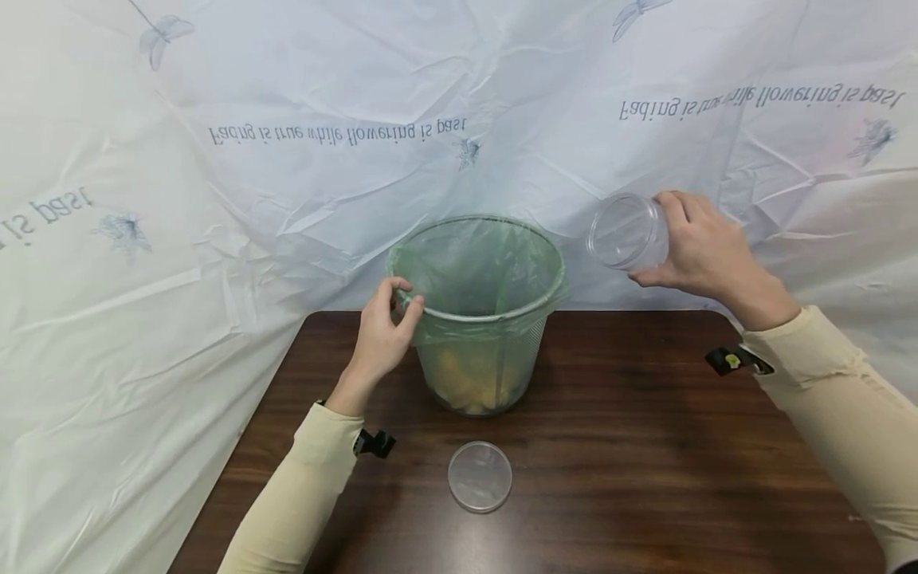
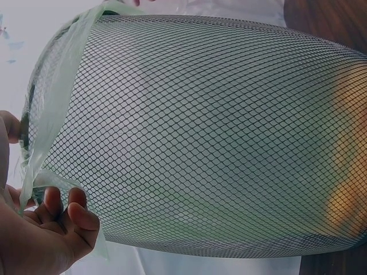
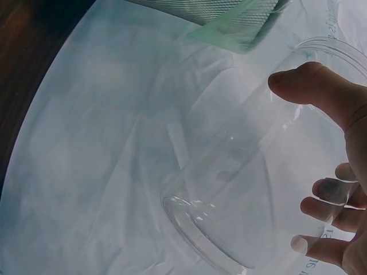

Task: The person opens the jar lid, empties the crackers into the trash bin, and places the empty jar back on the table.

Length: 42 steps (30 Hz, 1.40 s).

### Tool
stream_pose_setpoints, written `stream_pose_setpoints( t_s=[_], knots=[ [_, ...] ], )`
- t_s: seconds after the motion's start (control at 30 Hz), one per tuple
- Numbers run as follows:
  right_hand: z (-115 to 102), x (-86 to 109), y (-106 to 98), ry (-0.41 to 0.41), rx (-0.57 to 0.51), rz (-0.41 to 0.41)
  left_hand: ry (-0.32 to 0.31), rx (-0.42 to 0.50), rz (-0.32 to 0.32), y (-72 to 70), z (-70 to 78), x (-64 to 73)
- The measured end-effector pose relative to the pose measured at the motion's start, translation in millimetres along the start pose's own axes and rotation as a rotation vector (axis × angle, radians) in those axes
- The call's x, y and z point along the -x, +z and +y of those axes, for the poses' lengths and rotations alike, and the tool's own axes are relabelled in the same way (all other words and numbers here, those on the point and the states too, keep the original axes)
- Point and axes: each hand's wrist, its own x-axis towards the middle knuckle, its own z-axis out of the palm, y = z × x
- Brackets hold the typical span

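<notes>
A mesh trash bin (image 1: 534,339) lined with a green plastic bag (image 1: 495,271) stands on the table, and something yellow-orange (image 1: 476,379) shows through its lower wall. At the bin's left rim, my left hand (image 1: 383,331) grips the edge and the bag folded over it; in the left wrist view the fingers (image 2: 80,217) are curled there. Right of the bin and above table height, my right hand (image 1: 706,247) holds a clear plastic jar (image 1: 627,231), tilted with its open mouth toward the bin. Through the jar's wall in the right wrist view, no contents show.
A round clear lid (image 1: 480,477) lies flat on the dark wooden table (image 1: 631,446), in front of the bin. White printed sheeting (image 1: 344,183) hangs behind the table and along its left side.
</notes>
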Motion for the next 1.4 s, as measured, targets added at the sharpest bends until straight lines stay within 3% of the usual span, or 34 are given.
stream_pose_setpoints(
  t_s=[0.6, 1.4],
  knots=[
    [0, 7.3, 4, 0.106, -0.011, -0.07, 0.007, 0.02, -0.002, -0.1, -0.1, 1.9],
    [2, 19.3, 10, 0.107, -0.037, -0.067, 0.011, 0.012, 0.013, 0.7, 1.3, 6.6]
  ],
)
